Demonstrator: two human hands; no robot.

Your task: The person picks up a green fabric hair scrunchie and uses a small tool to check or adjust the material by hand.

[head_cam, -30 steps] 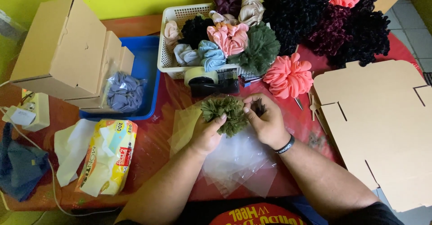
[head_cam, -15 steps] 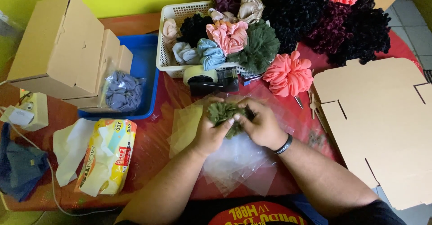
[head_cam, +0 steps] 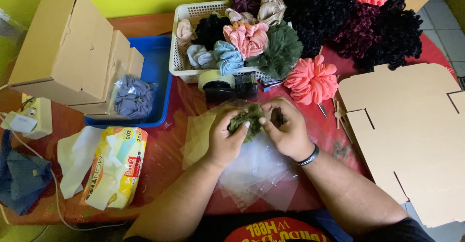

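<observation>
Right at the middle of the red table (head_cam: pixel 160 164), a dark green scrunchie (head_cam: pixel 246 120) is getting squeezed between both hands, held just above a loose stack of clear plastic bags (head_cam: pixel 256 174). Left hand (head_cam: pixel 227 138) is curled around its left side, fingers closed on the fabric, and right hand (head_cam: pixel 286 131) is pinching it from the other side, so both are gripping the same scrunchie; the right wrist has a black wristband (head_cam: pixel 309 157) on it. Just behind the hands there's a black tape dispenser (head_cam: pixel 228 87) with a roll of tape on it, touching the front of a white plastic basket (head_cam: pixel 186 43) stuffed with scrunchies in pink, light blue, cream, black and green. To the right of the basket, a coral pink scrunchie (head_cam: pixel 312 80) lies on the table, and behind that is a big pile of black and maroon ones (head_cam: pixel 353 19). Far right is a flat unfolded cardboard box (head_cam: pixel 411 135). Over on the left, a blue tray (head_cam: pixel 157 68) holds folded cardboard boxes (head_cam: pixel 68 53) and a bagged grey-purple scrunchie (head_cam: pixel 133 97), and nearer the front edge sits a yellow tissue pack (head_cam: pixel 116 167) with a tissue sticking out of it.
</observation>
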